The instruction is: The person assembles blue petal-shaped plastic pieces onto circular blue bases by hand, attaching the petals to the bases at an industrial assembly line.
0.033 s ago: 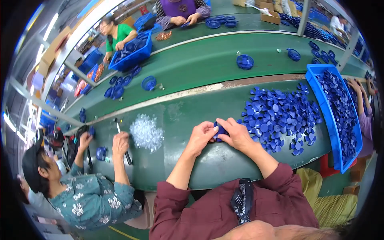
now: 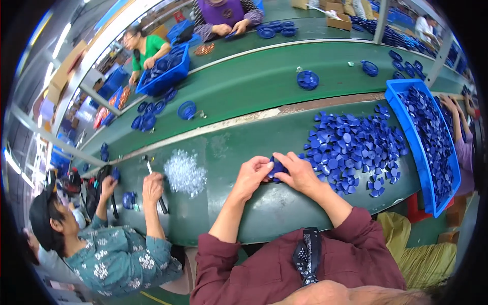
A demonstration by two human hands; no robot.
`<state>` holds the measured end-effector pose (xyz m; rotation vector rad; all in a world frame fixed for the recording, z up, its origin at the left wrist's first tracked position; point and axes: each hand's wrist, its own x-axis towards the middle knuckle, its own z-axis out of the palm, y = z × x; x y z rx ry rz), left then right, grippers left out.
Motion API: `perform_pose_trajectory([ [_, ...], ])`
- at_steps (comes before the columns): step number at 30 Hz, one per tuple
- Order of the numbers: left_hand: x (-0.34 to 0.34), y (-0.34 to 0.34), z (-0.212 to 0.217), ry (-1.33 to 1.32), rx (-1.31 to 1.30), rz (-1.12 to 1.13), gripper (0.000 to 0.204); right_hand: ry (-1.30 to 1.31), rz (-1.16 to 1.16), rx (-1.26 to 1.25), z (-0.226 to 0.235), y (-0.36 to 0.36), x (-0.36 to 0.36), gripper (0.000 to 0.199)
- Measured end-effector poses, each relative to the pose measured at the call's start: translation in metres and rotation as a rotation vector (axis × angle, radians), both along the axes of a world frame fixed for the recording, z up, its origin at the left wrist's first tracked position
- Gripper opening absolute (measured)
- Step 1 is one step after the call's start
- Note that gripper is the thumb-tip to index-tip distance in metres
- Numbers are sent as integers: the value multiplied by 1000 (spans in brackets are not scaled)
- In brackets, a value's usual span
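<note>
The room was a busy workshop, lit by bright strips at the left and crossed by grey metal posts. A long green work table (image 2: 239, 203) ran in front of the person, and beyond a pale dividing strip lay a green conveyor belt (image 2: 264, 76).

Two rectangular blue plastic bins showed: one large bin (image 2: 406, 137) at the right end of the table, heaped with small blue parts, and a second bin (image 2: 168, 76) on the far side beside a worker in green.

A loose pile of blue plastic caps (image 2: 351, 152), too many to count, lay spread on the table just right of the hands. A smaller heap of clear plastic pieces (image 2: 184, 174) lay to the left, near a neighbouring worker's hand.

Four other workers were in view: one in a floral top at the left, one in green, one in purple at the far side, one at the right edge.

The left hand (image 2: 250, 178) and right hand (image 2: 301, 173) met over the table, fingers of both closed on one small blue plastic part (image 2: 275, 169) held between them, just above the table's surface.
</note>
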<state>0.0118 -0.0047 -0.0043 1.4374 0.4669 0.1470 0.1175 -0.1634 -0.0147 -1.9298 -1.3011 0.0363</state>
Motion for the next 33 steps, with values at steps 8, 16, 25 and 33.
perform_pose_trajectory([
  [8, 51, 165, 4, -54, 1095, 410, 45, -10, 32, -9, -22, 2, -13, 59],
  [16, 99, 283, -29, 390, 1622, 416, 56, -76, 144, 33, -23, -3, -20, 57],
  [25, 95, 208, -3, 156, 1723, 346, 22, 9, 88, 139, -11, -1, -15, 54],
  [33, 4, 44, 44, -28, 1469, -326, 25, -5, -102, 373, 0, -1, -13, 60],
])
